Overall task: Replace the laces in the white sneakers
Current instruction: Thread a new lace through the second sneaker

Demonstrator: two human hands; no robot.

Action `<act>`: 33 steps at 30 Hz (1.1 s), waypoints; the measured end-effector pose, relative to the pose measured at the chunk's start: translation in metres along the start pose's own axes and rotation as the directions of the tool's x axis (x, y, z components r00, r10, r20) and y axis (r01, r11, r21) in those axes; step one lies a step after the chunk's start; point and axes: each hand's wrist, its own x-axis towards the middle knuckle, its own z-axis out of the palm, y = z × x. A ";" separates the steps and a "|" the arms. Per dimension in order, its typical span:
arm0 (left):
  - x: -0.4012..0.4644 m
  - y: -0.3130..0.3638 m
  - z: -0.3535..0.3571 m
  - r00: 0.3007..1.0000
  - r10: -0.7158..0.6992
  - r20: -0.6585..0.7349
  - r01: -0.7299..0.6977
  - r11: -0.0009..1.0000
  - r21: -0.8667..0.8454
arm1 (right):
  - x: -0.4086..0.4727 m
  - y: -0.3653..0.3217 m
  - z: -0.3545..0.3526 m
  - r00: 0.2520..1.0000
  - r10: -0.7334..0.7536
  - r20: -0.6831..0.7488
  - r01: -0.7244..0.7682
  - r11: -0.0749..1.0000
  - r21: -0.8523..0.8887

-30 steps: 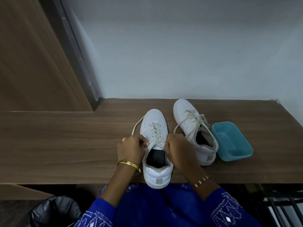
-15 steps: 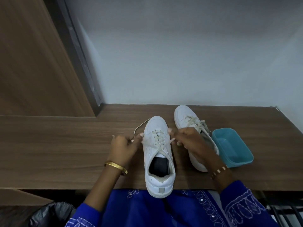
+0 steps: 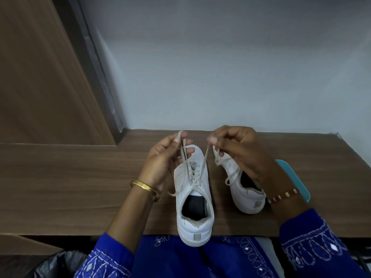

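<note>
Both hands, left hand (image 3: pixel 164 157) and right hand (image 3: pixel 236 149), pinched the cream flat lace (image 3: pixel 203 167) ends above the near white leather sneaker (image 3: pixel 193 199); I'd pull evenly.

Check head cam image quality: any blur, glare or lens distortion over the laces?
Head view: dim, flat light, no glare; wide-angle bends the table edge; the lace reads clearly between left hand and right hand; right forearm hides most of the teal tray.

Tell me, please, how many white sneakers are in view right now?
2. One sneaker lies at the desk's near edge between the hands; the second sneaker lies to its right, partly behind the right hand.
</note>
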 end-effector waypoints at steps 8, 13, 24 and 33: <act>0.003 -0.005 0.011 0.989 0.052 0.137 -0.099 0.928 0.359 | 0.011 -0.009 0.012 0.999 -0.038 0.029 0.038 0.999 0.012; -0.001 -0.006 0.017 0.964 0.011 0.264 -0.128 0.895 0.428 | 0.015 -0.014 0.015 0.999 -0.048 0.016 0.049 0.991 -0.123; 0.003 -0.012 0.014 0.965 0.069 0.253 -0.193 0.839 0.508 | 0.024 -0.026 0.026 0.991 -0.009 0.131 0.055 0.933 -0.356; 0.006 -0.014 0.013 0.986 0.017 0.168 -0.097 0.872 0.481 | 0.021 -0.010 0.011 0.996 -0.080 -0.024 0.056 0.851 -0.523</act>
